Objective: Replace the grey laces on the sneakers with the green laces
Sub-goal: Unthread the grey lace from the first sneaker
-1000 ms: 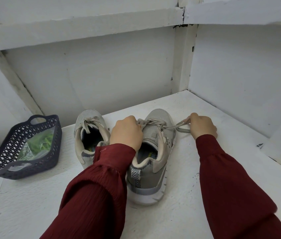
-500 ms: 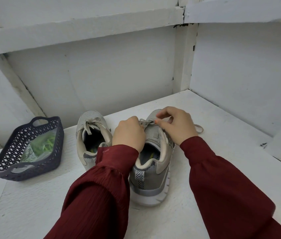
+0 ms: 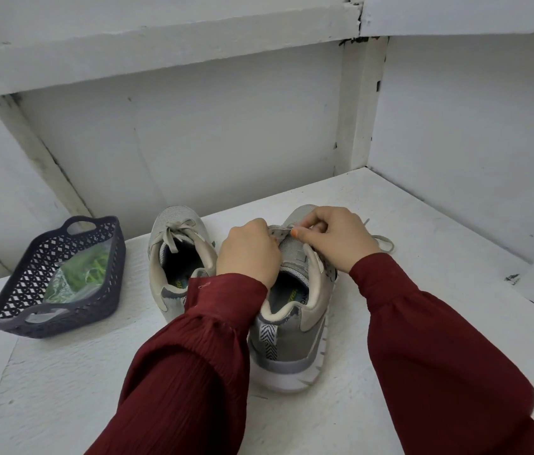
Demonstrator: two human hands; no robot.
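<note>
Two grey sneakers stand side by side on the white shelf, toes pointing away from me. The left sneaker (image 3: 173, 257) still has its grey lace tied in a bow. My left hand (image 3: 247, 251) grips the tongue area of the right sneaker (image 3: 295, 336), fingers curled over it. My right hand (image 3: 334, 236) pinches the grey lace (image 3: 385, 243) at the upper eyelets; a loose end of that lace trails onto the shelf to the right. The green laces (image 3: 86, 270) lie in a clear bag inside the basket.
A dark blue perforated basket (image 3: 32, 290) sits at the left of the white shelf (image 3: 439, 257). White walls close in the back and right side, with a post in the corner. Bare shelf lies in front of the basket and right of the shoes.
My right hand drew the lace out to the right a second ago, then came back over the shoe's eyelets. The loose lace end now lies slack on the shelf. My left hand stayed put.
</note>
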